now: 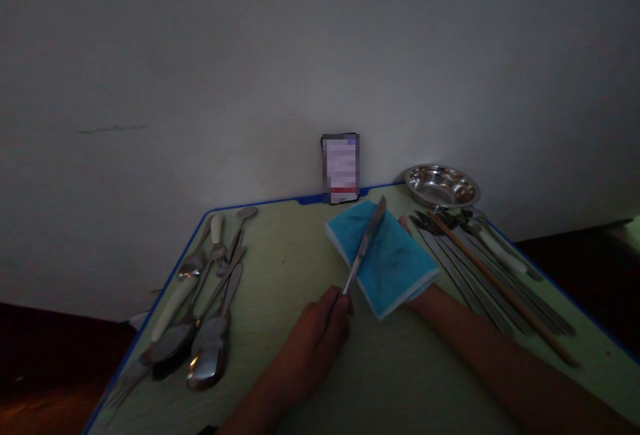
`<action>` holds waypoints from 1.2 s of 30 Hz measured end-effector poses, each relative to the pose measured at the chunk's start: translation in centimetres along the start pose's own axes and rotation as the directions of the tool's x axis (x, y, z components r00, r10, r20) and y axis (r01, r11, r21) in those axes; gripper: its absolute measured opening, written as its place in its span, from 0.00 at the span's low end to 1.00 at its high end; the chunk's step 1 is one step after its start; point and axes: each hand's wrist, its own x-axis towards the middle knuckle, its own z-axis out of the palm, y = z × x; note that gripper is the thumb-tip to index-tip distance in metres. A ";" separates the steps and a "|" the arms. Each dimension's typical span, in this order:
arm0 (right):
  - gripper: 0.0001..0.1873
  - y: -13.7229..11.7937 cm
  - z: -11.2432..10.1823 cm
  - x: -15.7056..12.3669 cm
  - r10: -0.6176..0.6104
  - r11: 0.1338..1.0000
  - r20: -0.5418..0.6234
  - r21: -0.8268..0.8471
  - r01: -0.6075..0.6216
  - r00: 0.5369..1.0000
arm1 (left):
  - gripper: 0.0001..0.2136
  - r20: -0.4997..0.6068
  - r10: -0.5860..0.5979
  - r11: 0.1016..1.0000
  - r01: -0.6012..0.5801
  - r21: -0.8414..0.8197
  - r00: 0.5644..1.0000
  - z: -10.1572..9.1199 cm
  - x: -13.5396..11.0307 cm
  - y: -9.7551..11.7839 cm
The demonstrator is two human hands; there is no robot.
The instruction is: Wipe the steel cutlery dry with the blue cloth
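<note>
In the middle of the view my left hand [323, 331] is closed around the handle of a metal table knife [361, 253]. The knife slants up and to the right, with its blade lying over a folded blue cloth [400, 261] with a pale edge. My right hand [423, 295] comes in from the right and holds the cloth from beneath. The cloth hides most of that hand; only the wrist and a fingertip by the far edge show.
Spoons, forks and knives [215, 328] lie along the left of the blue-edged table [285, 268]. On the right are more metal cutlery and a wooden chopstick [505, 288]. A steel bowl [443, 187] sits at the back right. A phone [341, 168] leans against the wall.
</note>
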 end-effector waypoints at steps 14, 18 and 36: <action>0.26 -1.0 -2.7 -0.8 0.376 0.927 0.322 -0.127 -0.354 0.869 | 0.14 -0.172 -0.085 0.981 0.053 -0.184 0.981 -1.6 0.9 -0.8; 0.20 -1.6 -3.4 0.1 0.380 0.923 0.230 -0.032 -0.383 0.896 | 0.14 -0.195 -0.037 0.996 0.020 -0.090 0.980 -2.2 1.0 -0.8; 0.18 1.0 -0.1 -0.6 0.075 0.986 0.271 0.126 -0.113 0.960 | 0.14 -0.031 0.014 1.000 -0.014 0.004 0.999 -1.8 0.5 -0.5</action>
